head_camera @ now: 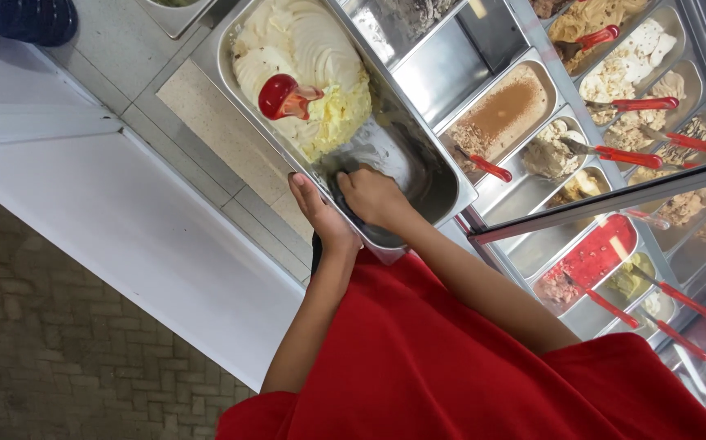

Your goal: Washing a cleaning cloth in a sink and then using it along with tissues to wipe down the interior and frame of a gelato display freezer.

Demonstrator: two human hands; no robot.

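A deep steel pan (442, 183) holds pale cream-coloured ice cream (304, 49) heaped in its far half. A red-handled scoop (286, 96) is stuck in the heap. My left hand (318, 213) grips the pan's near rim from outside, thumb over the edge. Inside the bare, scraped end of the pan, my right hand (375, 196) has its fingers curled down on a dark cloth (343, 186) against the metal. Both forearms come out of my red shirt (450, 375).
A display freezer (524, 191) to the right holds several steel tubs of brown, beige and red ice cream, each with a red-handled spatula (642, 103). A glass lid edge (605, 202) crosses them. A white counter (125, 212) lies left, with a tiled floor (43, 350) below.
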